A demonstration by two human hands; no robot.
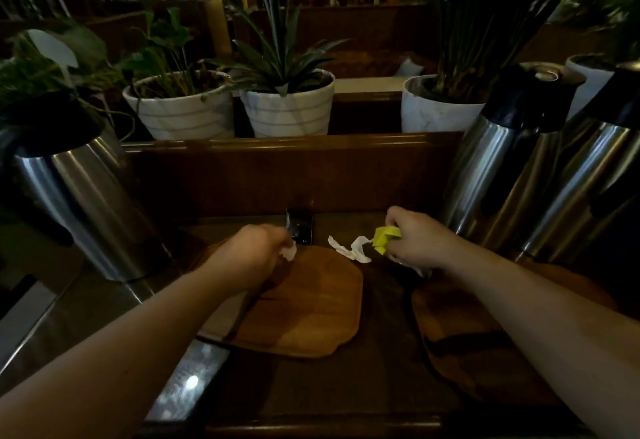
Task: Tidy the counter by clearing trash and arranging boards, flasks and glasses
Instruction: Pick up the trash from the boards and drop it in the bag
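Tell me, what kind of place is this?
Probably a cafe or restaurant service counter, seen at night. Tall steel vacuum flasks stand along the dark wooden counter, rounded wooden serving boards lie on it, and white ribbed plant pots line the ledge behind.

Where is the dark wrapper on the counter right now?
In the head view the dark wrapper lies at the back of the counter, just beyond the far edge of the wooden board, beside the left hand.
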